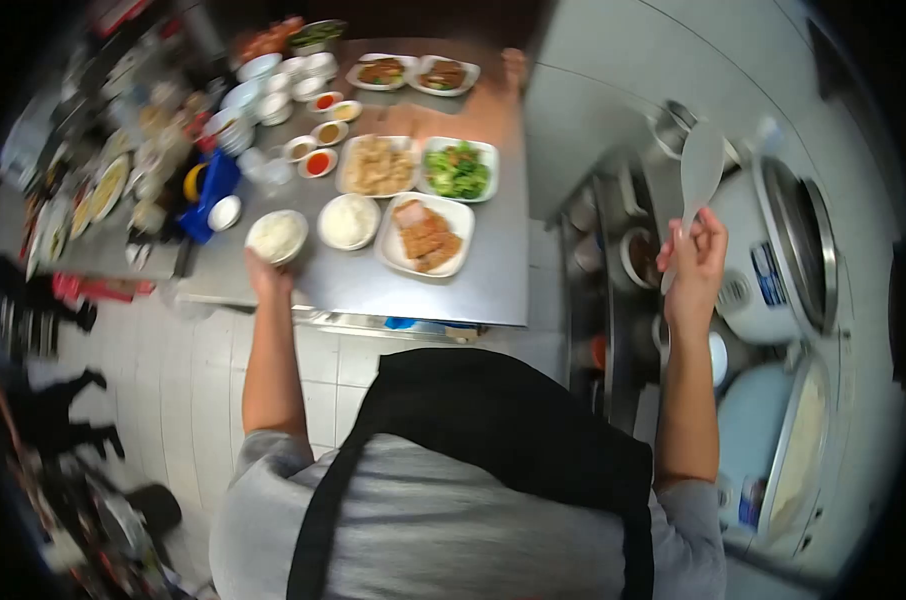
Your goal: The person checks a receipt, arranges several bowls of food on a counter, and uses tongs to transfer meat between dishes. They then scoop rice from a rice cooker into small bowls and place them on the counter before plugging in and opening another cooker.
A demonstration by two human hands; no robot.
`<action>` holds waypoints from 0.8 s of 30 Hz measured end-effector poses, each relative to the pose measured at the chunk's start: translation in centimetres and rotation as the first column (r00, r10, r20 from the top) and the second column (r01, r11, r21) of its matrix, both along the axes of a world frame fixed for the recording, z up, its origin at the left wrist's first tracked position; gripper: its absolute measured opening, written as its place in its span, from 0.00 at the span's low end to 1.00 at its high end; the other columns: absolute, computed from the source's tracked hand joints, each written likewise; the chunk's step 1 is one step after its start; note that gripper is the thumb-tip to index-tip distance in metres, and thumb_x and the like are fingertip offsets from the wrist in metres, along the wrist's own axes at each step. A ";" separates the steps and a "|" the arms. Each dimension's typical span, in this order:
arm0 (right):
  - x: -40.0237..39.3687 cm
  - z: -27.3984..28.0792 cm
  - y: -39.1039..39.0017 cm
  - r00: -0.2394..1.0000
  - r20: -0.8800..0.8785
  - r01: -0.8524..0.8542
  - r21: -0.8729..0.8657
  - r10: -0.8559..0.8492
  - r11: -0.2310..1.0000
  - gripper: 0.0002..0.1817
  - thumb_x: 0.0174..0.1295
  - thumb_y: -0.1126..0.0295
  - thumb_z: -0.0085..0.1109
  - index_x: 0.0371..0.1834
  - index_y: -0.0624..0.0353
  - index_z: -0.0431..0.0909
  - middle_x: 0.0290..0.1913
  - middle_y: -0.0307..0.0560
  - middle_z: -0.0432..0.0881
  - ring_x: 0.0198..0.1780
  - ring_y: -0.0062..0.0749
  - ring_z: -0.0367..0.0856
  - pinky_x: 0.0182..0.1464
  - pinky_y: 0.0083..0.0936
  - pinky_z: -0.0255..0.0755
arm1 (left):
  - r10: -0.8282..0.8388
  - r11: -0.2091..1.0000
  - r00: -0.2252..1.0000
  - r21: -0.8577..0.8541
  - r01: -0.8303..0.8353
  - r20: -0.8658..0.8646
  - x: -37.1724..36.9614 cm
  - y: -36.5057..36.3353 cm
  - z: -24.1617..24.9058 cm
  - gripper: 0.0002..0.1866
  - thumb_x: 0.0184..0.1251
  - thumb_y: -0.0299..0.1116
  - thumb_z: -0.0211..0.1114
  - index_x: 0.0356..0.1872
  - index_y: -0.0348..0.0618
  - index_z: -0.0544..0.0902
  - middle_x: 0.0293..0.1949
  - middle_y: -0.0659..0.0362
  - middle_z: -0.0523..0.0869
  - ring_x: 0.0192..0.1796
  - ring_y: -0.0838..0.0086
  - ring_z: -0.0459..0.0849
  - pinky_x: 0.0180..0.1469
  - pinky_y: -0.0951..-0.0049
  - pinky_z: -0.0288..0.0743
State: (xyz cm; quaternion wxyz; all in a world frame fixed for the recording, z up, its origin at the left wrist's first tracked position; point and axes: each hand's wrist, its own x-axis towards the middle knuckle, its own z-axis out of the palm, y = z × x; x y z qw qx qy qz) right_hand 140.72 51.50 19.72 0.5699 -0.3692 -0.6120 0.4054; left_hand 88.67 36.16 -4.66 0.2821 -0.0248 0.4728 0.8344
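My left hand (268,277) holds a bowl of rice (277,237) at the near left part of the steel table, its fingers mostly hidden under the bowl. A second bowl of rice (349,221) stands just right of it. Beside that is a square white plate of sliced fried meat (428,236). Behind stand a plate of pale fried pieces (377,165) and a plate of green vegetables (457,170). Out to the right, my right hand (695,255) is closed round the handle of a pale rice paddle (702,165), whose blade points up and away from me.
Sauce dishes (319,163), stacked white bowls and two more plated dishes (441,75) are at the back of the steel table (493,290). A blue holder (211,195) stands left. Two large rice cookers (763,265) and a dark shelf rack are on the right.
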 end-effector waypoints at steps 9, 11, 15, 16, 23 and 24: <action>20.5 11.5 -3.7 0.814 0.134 0.533 0.212 -0.565 0.819 0.21 0.65 0.72 0.52 0.59 0.66 0.62 0.39 0.49 0.79 0.34 0.24 0.77 0.31 0.19 0.70 | 0.173 0.950 0.985 -0.264 -0.165 0.009 1.7 2.0 -5.0 0.19 0.71 0.44 0.47 0.52 0.43 0.75 0.44 0.57 0.80 0.38 0.68 0.77 0.39 0.67 0.72; 26.9 13.4 -5.3 0.662 0.234 0.636 0.327 -0.712 0.699 0.20 0.65 0.71 0.52 0.58 0.65 0.65 0.38 0.48 0.80 0.36 0.26 0.79 0.35 0.22 0.72 | 0.155 0.759 0.875 -0.512 -0.404 -0.459 4.2 3.7 -3.1 0.24 0.71 0.47 0.46 0.60 0.40 0.68 0.49 0.49 0.76 0.46 0.60 0.74 0.50 0.61 0.69; 41.8 16.4 -10.7 -0.112 0.568 0.607 0.689 -0.816 0.396 0.14 0.64 0.66 0.51 0.52 0.53 0.73 0.38 0.45 0.83 0.39 0.36 0.81 0.43 0.34 0.71 | 0.040 0.737 0.619 -0.395 -0.549 -0.785 20.4 9.1 10.8 0.32 0.71 0.49 0.44 0.66 0.33 0.58 0.60 0.33 0.62 0.62 0.46 0.63 0.62 0.57 0.60; 44.3 16.4 -11.7 -0.353 0.593 0.545 0.759 -0.724 0.356 0.13 0.64 0.64 0.51 0.50 0.49 0.75 0.38 0.43 0.83 0.40 0.38 0.82 0.45 0.38 0.71 | 0.043 0.783 0.637 -0.370 -0.500 -0.770 23.1 10.3 12.1 0.32 0.70 0.47 0.46 0.65 0.30 0.57 0.62 0.37 0.61 0.61 0.51 0.65 0.61 0.58 0.61; 59.4 10.3 -12.5 -0.787 0.604 0.589 0.680 0.122 0.437 0.09 0.60 0.66 0.49 0.35 0.46 0.81 0.34 0.40 0.84 0.42 0.35 0.80 0.53 0.45 0.60 | -0.186 0.983 0.034 -0.186 0.006 -0.982 43.9 16.0 13.0 0.26 0.69 0.32 0.49 0.66 0.35 0.58 0.66 0.49 0.59 0.63 0.61 0.64 0.65 0.64 0.57; 59.8 9.6 -11.4 -0.757 0.625 0.632 0.628 0.189 0.455 0.09 0.58 0.69 0.49 0.33 0.49 0.82 0.32 0.41 0.83 0.42 0.34 0.80 0.55 0.44 0.59 | -0.284 0.943 0.375 -0.187 0.274 -0.882 48.3 16.3 13.9 0.25 0.67 0.31 0.52 0.64 0.39 0.62 0.65 0.51 0.59 0.63 0.61 0.63 0.64 0.65 0.60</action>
